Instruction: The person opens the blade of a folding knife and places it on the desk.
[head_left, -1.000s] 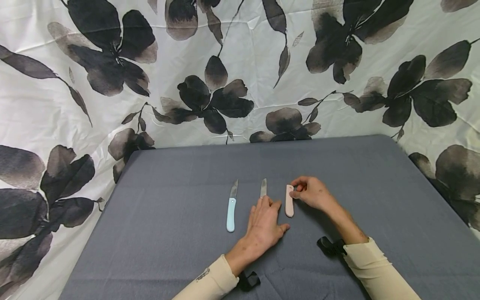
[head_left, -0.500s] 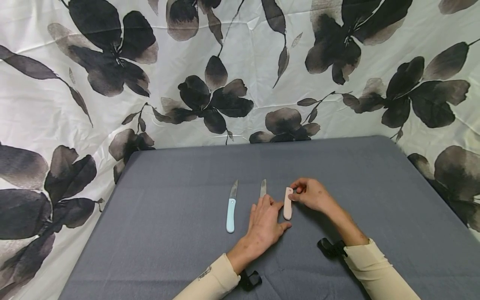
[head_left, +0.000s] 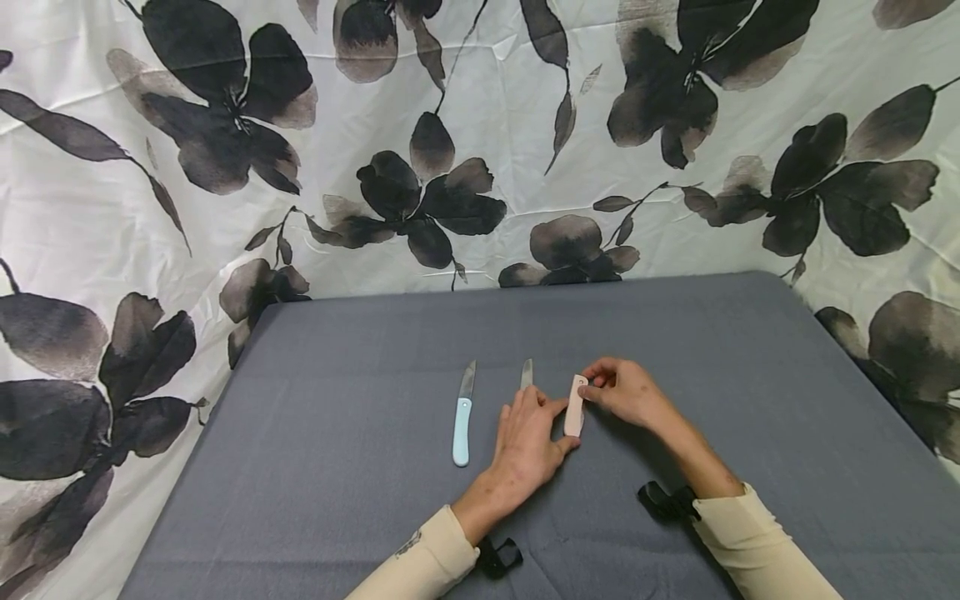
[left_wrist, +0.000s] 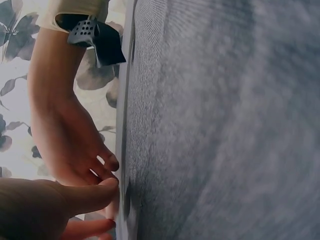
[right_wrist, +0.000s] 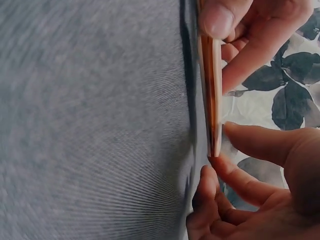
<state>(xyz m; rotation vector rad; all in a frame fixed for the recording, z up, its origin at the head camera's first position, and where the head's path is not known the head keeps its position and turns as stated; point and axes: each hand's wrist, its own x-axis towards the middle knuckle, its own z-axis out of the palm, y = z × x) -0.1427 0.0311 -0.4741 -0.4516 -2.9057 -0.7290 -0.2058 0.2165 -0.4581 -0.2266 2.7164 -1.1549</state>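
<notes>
My right hand pinches the upper end of a folded pocket knife with a pale pink handle. At the knife's lower end, the thumb and forefinger of my left hand take hold of it. The right wrist view shows the handle edge-on with a brown slot along it, the left thumb on one end and the right fingers at the other. Under my left fingertips a second knife's blade points away; its handle is hidden. Further left lies an opened knife with a light blue handle.
A grey cloth covers the table. Behind it hangs a white curtain with dark flowers. Black wrist mounts sit below the left cuff and beside the right cuff, close to the cloth.
The pink knife has shifted slightly left and toward me, between both hands. My left thumb has moved up onto its lower end. The blue knife has stayed put.
</notes>
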